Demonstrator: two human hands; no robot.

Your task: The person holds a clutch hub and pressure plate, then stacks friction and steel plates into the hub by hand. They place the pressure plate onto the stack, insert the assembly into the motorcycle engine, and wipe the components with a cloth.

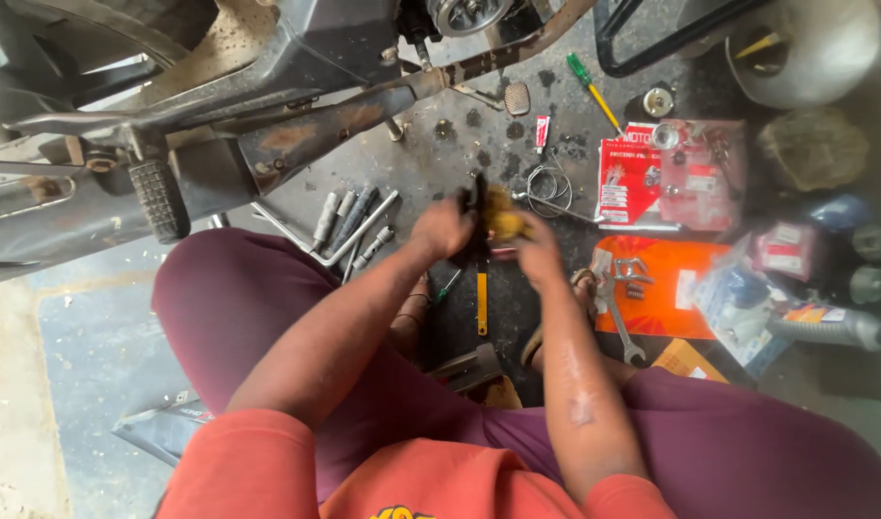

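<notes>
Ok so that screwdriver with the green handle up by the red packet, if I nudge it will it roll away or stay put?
The green-handled screwdriver looks round along its yellow shaft, so a sideways nudge would probably roll it a little. The floor looks rough and oil-stained, which should stop it soon. It seems slim and stiff, likely light to lift, perhaps greasy.

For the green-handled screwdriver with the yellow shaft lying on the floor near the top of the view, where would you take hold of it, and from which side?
Grip the green-handled screwdriver by its green handle, the thicker upper-left end. It lies flat and slanted on the bare floor, tip toward the red packet, so coming from above, fingers across the handle, looks easiest; that end seems free of clutter.
</notes>
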